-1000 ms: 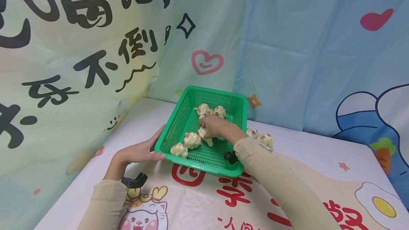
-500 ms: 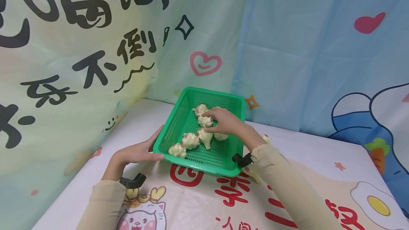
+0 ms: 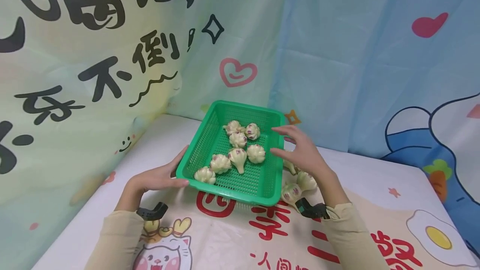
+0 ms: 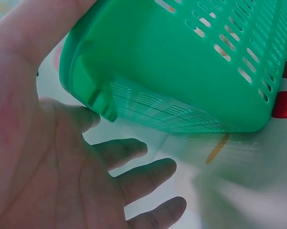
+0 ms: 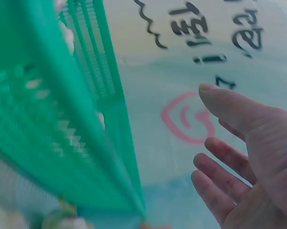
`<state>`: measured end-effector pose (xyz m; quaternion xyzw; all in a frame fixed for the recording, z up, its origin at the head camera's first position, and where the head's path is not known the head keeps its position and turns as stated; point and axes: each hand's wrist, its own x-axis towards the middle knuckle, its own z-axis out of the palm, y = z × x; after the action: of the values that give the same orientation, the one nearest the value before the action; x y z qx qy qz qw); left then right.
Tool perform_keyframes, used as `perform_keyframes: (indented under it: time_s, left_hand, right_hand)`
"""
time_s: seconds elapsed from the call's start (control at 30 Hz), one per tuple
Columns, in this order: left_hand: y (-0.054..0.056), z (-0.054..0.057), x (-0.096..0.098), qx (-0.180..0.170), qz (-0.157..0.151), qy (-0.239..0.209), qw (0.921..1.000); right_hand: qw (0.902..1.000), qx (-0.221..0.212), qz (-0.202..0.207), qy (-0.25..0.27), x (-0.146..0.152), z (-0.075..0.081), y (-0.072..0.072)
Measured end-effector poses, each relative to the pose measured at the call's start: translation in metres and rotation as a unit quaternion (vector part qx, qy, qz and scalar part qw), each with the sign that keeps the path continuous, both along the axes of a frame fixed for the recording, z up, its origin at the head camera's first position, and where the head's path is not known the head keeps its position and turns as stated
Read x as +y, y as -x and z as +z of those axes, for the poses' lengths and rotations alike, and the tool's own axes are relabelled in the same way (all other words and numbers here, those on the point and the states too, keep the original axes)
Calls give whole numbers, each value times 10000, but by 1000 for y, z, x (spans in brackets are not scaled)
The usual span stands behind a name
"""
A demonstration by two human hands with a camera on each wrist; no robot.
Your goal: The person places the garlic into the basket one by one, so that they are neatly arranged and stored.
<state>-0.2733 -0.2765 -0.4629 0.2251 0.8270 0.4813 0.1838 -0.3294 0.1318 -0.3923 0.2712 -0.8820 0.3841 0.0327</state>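
Observation:
A green perforated plastic basket [image 3: 232,197] sits on the table with several whitish garlic bulbs [image 3: 220,163] scattered over its floor. My left hand [image 3: 159,178] rests against its near left corner. The left wrist view shows the thumb and index finger at the rim, while the other fingers of the left hand [image 4: 86,167] extend loosely below it. Over the right rim hovers my right hand [image 3: 305,151], fingers spread and holding nothing. In the right wrist view the right hand [image 5: 258,152] is apart from the basket [image 5: 71,95].
More garlic bulbs [image 3: 291,193] lie on the table right of the basket, partly under my right hand and wrist. A printed cloth [image 3: 225,245] covers the table. Printed fabric [image 3: 322,74] hangs behind and on the left.
My right hand has let go of a garlic bulb inside the basket, lifted, and moved right to the rim. The left hand stays at the corner.

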Motion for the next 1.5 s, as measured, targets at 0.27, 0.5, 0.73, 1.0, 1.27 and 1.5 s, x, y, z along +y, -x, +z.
perform_keyframes:
  time_s: [0.27, 0.5, 0.73, 1.0, 1.27, 1.5]
  left_hand:
    - [1, 0, 0, -59, -2, 21, 10000]
    - [-1, -1, -4, -57, 38, -18, 10000]
    - [0, -1, -5, -35, -28, -171, 9998]
    - [2, 0, -3, -3, -74, -167, 9998]
    - [0, 1, -1, -43, -39, -62, 10000]
    - [0, 0, -1, -57, -28, -54, 10000]
  right_hand:
    - [9947, 83, -840, 589, 56, -30, -16]
    - [9895, -451, -1291, 471, 80, -65, -26]
    - [9841, -990, -1390, 487, 88, -92, -26]
    - [9832, -1165, -1313, 496, 94, -115, -20]
    - [9831, -1045, -1440, 436, 99, -123, -24]
    - [9792, -1281, -1527, 382, 99, -126, -26]
